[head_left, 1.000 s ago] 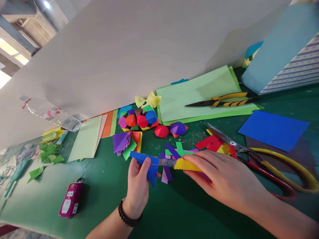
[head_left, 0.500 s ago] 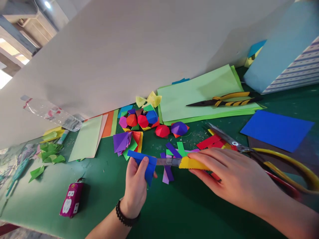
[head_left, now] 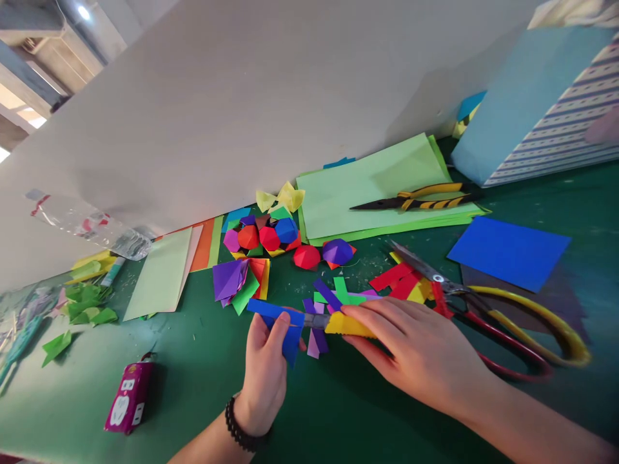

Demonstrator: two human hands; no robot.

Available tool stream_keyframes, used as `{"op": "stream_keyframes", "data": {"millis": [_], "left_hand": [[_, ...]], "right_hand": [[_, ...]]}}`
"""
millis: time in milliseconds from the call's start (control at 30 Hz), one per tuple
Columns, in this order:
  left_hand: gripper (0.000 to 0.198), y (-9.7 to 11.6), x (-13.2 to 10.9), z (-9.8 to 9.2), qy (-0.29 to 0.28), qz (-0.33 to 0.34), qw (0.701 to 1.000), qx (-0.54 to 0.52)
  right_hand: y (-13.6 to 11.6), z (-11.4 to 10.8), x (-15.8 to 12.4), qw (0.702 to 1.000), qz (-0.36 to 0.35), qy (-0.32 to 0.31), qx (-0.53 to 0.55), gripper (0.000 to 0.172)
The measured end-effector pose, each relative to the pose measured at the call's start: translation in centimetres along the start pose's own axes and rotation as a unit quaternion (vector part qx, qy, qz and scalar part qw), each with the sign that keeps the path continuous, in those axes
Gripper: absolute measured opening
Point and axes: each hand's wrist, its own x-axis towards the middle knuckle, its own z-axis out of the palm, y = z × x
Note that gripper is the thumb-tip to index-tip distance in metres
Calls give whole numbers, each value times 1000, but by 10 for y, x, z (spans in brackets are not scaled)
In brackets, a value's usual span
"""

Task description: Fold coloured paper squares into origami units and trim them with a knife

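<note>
My left hand pinches a folded piece of blue paper between thumb and fingers. My right hand grips a yellow-handled craft knife, and its grey blade section reaches toward the blue paper. The blade's tip is hidden at the fold. Loose purple paper strips lie on the mat under the gap between my hands. Large scissors with yellow and red handles lie to the right of my right hand, apart from it.
A green cutting mat holds origami balls, black-and-yellow pliers on green sheets, a blue sheet, and a magenta box. A plastic bottle lies by a leaning white board. Another person's blurred hand shows far right.
The yellow handle has moved closer to the blue paper, and less of the grey section shows. The whole view has shifted slightly, and a blurred hand has appeared at the upper right.
</note>
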Motion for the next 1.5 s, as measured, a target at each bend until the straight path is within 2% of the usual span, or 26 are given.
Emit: {"op": "stream_keyframes", "data": {"millis": [367,633,767,967,1133,1500], "left_hand": [[38,9,3,-7,19,7,1000,3],[35,2,-6,-1,-40,-26,999,-25],[39,5,-4,-3,-33,-38,998,-34],[47,1,3,-3,-47,-12,999,23],[49,-7,2,-3,-34,-3,999,35],[55,2,-2,-1,-43,4,996,73]], "right_hand": [[15,-5,-2,1000,-4,9,-14,20],[6,1,-3,1000,-5,1,23,19],[7,1,-3,1000,-6,7,20,19],[5,-1,-2,1000,-7,8,15,19],[3,-1,-1,1000,-5,10,1,20],[14,-9,0,1000,-11,12,-1,18]]}}
